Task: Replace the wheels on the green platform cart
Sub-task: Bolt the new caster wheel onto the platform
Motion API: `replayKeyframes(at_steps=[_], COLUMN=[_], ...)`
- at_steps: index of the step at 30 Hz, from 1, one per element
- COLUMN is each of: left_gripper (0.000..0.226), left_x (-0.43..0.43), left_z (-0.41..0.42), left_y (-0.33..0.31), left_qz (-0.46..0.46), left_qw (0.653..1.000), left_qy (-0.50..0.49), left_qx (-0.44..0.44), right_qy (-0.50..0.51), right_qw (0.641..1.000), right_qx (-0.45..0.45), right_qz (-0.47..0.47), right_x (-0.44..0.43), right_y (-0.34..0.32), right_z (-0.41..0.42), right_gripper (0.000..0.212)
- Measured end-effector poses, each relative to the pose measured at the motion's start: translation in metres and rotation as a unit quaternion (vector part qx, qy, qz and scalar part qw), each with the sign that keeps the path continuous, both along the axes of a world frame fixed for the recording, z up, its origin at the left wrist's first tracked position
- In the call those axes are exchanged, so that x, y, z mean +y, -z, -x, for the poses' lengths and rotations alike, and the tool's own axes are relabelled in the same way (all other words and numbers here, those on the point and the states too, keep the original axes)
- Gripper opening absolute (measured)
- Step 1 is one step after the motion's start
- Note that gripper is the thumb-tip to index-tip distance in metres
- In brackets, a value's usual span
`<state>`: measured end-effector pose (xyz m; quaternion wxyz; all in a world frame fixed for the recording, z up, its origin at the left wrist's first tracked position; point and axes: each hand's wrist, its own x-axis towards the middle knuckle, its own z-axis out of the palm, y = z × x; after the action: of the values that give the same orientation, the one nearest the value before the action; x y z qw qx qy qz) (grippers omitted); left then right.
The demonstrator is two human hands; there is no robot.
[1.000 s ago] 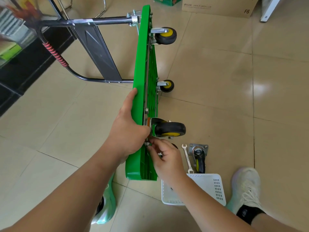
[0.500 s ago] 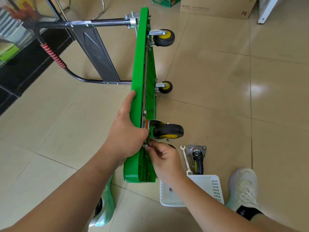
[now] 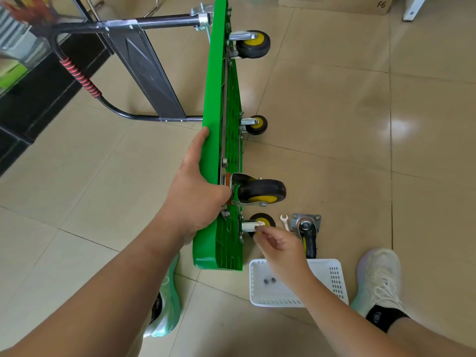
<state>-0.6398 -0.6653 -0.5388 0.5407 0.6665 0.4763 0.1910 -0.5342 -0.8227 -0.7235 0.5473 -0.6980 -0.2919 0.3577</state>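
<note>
The green platform cart [image 3: 216, 99] stands on its side edge on the tiled floor, wheels pointing right. My left hand [image 3: 193, 197] grips its upper edge beside a large black-and-yellow caster [image 3: 261, 190] mounted on the underside. My right hand [image 3: 280, 251] hovers just off the underside, its curled fingertips close together in front of the small lower wheel [image 3: 262, 220]; anything between them is hidden. A loose caster [image 3: 307, 233] and a small wrench [image 3: 284, 221] lie on the floor beside it. Two more wheels [image 3: 253, 45] [image 3: 256, 124] sit at the far end.
A white plastic basket [image 3: 332, 284] with two small nuts [image 3: 269, 280] lies under my right forearm. My shoes [image 3: 378, 276] [image 3: 166, 305] flank the cart's near end. The black folding handle [image 3: 77, 73] reaches left toward a dark shelf. A cardboard box [image 3: 334, 1] stands far back.
My right hand has come away from the bolt at the large caster's plate and moved down and right, toward the small lower wheel. My left hand keeps its grip.
</note>
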Motion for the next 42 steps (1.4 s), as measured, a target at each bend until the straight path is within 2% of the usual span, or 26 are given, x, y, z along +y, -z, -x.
replayKeyframes(at_steps=[3, 6, 9, 12, 15, 18, 21, 26, 31, 35, 38, 40, 42], left_gripper=[0.108, 0.107, 0.107, 0.110, 0.110, 0.110, 0.110, 0.110, 0.110, 0.111, 0.111, 0.111, 0.111], left_x=[0.000, -0.001, 0.000, 0.001, 0.001, 0.002, 0.003, 0.002, 0.002, 0.003, 0.003, 0.002, 0.001], left_z=[0.000, 0.001, 0.001, 0.000, 0.000, 0.000, 0.001, 0.001, 0.000, 0.000, 0.000, 0.000, -0.001], left_y=[0.001, 0.000, 0.001, 0.003, 0.005, 0.006, 0.006, 0.005, 0.006, 0.007, 0.006, 0.005, 0.004], left_qz=[0.004, 0.006, 0.011, 0.018, 0.021, 0.023, 0.026, 0.021, 0.017, 0.012, 0.013, 0.013, 0.009], left_qw=[1.000, 1.000, 1.000, 0.999, 0.999, 0.999, 0.998, 0.998, 0.999, 0.999, 0.999, 0.999, 0.999], left_qy=[0.004, 0.009, 0.008, 0.011, 0.014, 0.013, 0.016, 0.016, 0.017, 0.020, 0.019, 0.017, 0.013], left_qx=[-0.007, -0.007, -0.018, -0.030, -0.033, -0.043, -0.050, -0.050, -0.045, -0.035, -0.034, -0.032, -0.029], right_qy=[-0.030, -0.093, -0.149, -0.203, -0.241, -0.265, -0.285, -0.281, -0.312, -0.272, -0.206, -0.145, -0.088], right_qw=[0.992, 0.966, 0.935, 0.905, 0.880, 0.862, 0.856, 0.835, 0.795, 0.833, 0.897, 0.945, 0.975], right_qx=[-0.075, -0.146, -0.156, -0.177, -0.206, -0.236, -0.233, -0.263, -0.335, -0.317, -0.259, -0.206, -0.153], right_qz=[0.099, 0.193, 0.280, 0.329, 0.353, 0.361, 0.363, 0.393, 0.397, 0.363, 0.294, 0.209, 0.133], right_x=[-0.029, -0.053, -0.068, -0.075, -0.069, -0.059, -0.054, -0.050, -0.039, -0.035, -0.035, -0.033, -0.026], right_y=[0.034, 0.069, 0.104, 0.132, 0.148, 0.159, 0.171, 0.188, 0.187, 0.175, 0.143, 0.107, 0.065], right_z=[-0.010, -0.013, -0.013, -0.011, -0.007, -0.003, -0.001, 0.005, 0.006, 0.007, 0.011, 0.016, 0.021], right_gripper=[0.021, 0.014, 0.010, 0.010, 0.012, 0.031, 0.007, 0.012, 0.017, 0.019, 0.019, 0.012, 0.004])
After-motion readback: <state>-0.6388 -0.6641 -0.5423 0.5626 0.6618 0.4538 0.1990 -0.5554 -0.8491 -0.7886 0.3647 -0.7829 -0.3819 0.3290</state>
